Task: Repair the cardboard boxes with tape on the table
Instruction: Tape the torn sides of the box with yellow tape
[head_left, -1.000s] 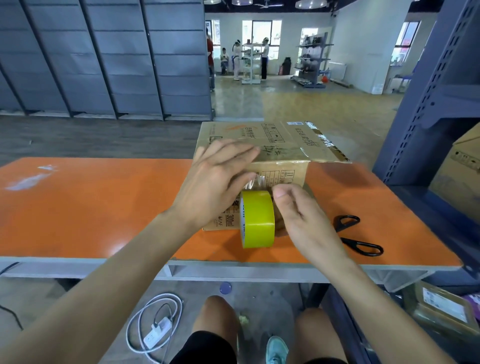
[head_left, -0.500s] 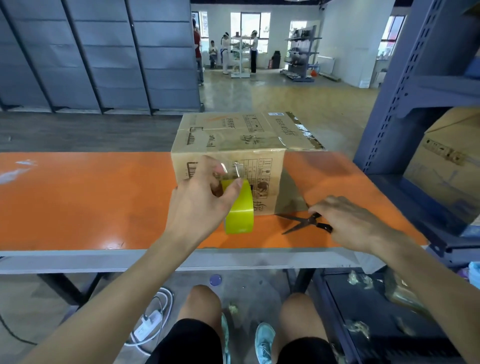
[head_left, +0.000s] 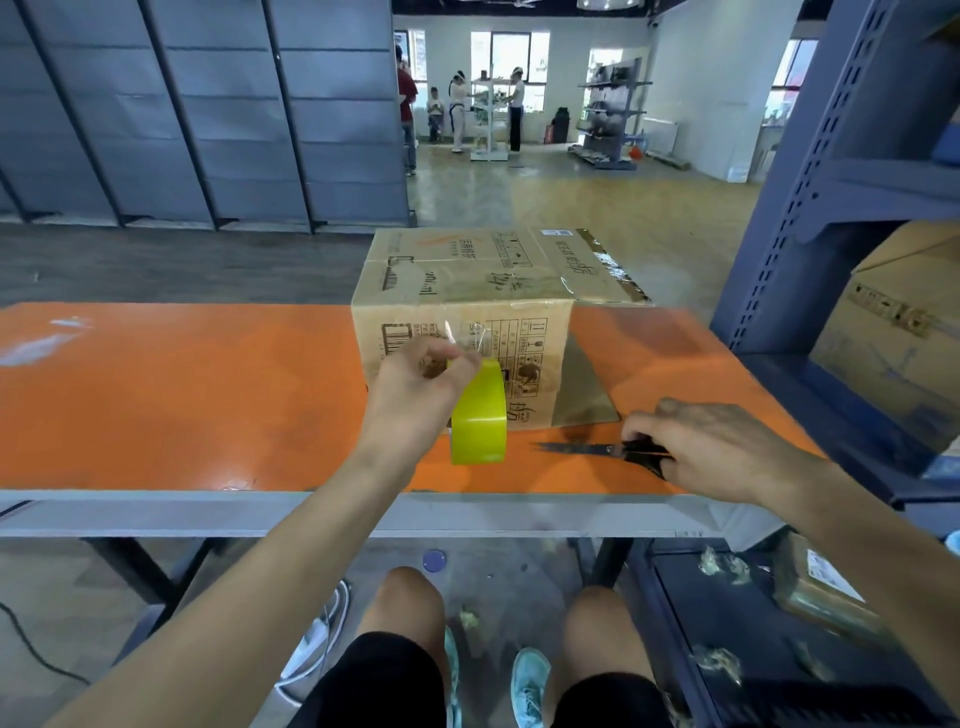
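A printed cardboard box (head_left: 483, 291) stands on the orange table (head_left: 182, 395), with clear tape over its top edge and front face. A yellow tape roll (head_left: 480, 421) hangs on edge just in front of the box. My left hand (head_left: 415, 389) pinches the clear tape strip that runs from the roll up to the box. To the right, my right hand (head_left: 717, 447) grips the black handles of the scissors (head_left: 597, 449), which lie low over the table with the blades pointing left toward the roll.
A blue metal rack (head_left: 831, 182) with more cardboard boxes (head_left: 904, 332) stands at the right. Grey partitions close the back left. Several people stand far off in the room. A white cable (head_left: 317, 644) lies on the floor by my legs.
My right hand left the tape roll, took hold of the scissors at the right and turned their blades toward the roll. My left hand shifted from the box top to pinching the tape strip.
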